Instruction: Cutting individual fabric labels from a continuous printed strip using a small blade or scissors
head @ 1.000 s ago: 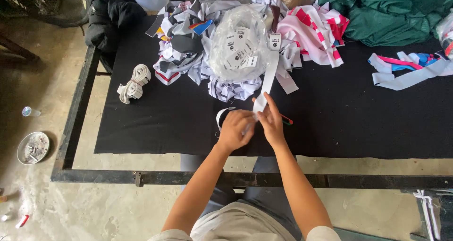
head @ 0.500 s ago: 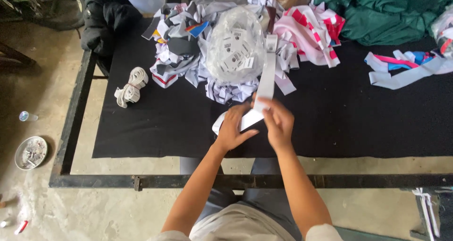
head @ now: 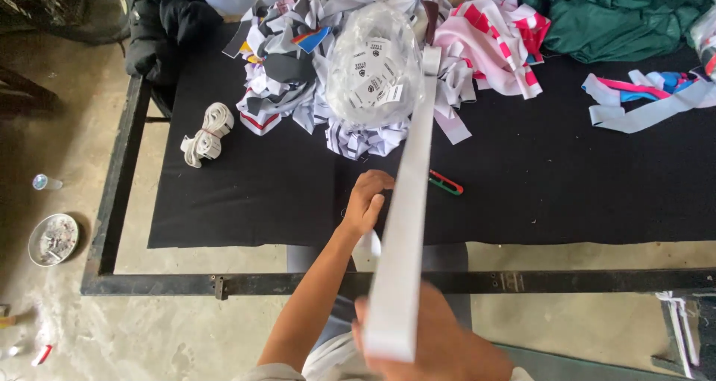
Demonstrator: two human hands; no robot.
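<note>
Grey fabric strip [head: 409, 202] is gripped at its near end by the right hand [head: 425, 344], raised close to the camera, and is pinched lower down by the closed left hand [head: 367, 202], apparently to keep it taut. From the grip, it runs toward twelve o'clock into the heap of cut fabric pieces [head: 358, 75]. At two o'clock of the left hand a small red-and-green tool [head: 445, 183] lies on the black table cover [head: 559, 194]; a rolled strip bundle [head: 206, 133] sits at ten o'clock. Bare concrete floor [head: 52, 164] is seen at nine o'clock.

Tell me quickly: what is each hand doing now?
Left hand: closed on the white strip.
Right hand: gripping the strip's near end.
</note>
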